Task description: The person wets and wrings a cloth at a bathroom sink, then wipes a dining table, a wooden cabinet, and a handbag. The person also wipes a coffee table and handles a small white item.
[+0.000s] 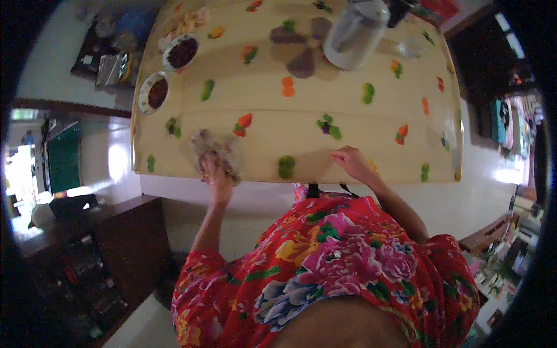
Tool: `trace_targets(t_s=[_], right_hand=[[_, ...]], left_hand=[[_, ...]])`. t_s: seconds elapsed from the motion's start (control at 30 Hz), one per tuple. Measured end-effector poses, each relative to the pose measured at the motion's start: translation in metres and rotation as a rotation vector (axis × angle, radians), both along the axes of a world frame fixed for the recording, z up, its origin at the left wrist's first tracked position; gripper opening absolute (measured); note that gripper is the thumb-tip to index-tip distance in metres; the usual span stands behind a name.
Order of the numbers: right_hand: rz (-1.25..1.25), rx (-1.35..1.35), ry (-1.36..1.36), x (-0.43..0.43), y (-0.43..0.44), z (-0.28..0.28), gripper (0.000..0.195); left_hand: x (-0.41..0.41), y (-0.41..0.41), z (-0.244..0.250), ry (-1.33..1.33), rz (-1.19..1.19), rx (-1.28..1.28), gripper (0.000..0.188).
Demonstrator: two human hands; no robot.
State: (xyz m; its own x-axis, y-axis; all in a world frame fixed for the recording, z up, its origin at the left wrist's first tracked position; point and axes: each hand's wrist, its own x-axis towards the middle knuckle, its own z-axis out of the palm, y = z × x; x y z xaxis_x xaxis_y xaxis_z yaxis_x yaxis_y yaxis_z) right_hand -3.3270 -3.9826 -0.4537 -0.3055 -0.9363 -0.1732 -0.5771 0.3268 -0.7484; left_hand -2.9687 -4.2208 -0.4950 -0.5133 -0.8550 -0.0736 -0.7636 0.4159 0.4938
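Note:
My left hand [213,170] presses a crumpled greyish cloth [208,145] onto the fruit-patterned tablecloth [261,150], near the table's front left edge; hand and cloth are blurred. My right hand [351,162] is loosely curled over the table's front edge, right of the middle, with nothing visible in it. Beyond the cloth, at the left edge, are two bowls with dark red contents, one [152,93] nearer and one [180,51] farther back.
A pale cylindrical container [357,35] stands at the back right, beside a small clear object [409,48]. Pale yellowish items [187,21] lie at the back left. A dark wooden cabinet [130,243] stands below left, and a dark shelf with things on it [113,65] is beyond the table's left side.

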Motion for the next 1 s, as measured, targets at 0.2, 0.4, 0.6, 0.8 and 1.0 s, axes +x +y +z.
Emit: trace_targets(t_s=[0.2, 0.4, 0.6, 0.8, 1.0], right_hand=[[-0.084, -0.069, -0.005, -0.036, 0.106, -0.01, 0.017], [-0.215, -0.105, 0.09, -0.098, 0.296, -0.007, 0.021], [-0.463, -0.042, 0.149, -0.134, 0.503, -0.018, 0.018], [-0.775, 0.087, -0.134, -0.16, 0.655, 0.003, 0.018], [-0.822, 0.156, -0.229, -0.164, 0.658, 0.022, 0.021]], left_hand=[[-0.206, 0.143, 0.041, -0.198, -0.486, -0.079, 0.063], [-0.357, 0.305, 0.037, -0.23, -0.665, -0.066, 0.064], [-0.461, 0.486, 0.038, -0.194, -0.945, -0.038, 0.062], [-0.51, 0.57, 0.049, -0.282, -0.894, -0.05, 0.063], [-0.511, 0.588, 0.078, -0.325, -0.871, -0.078, 0.063]])
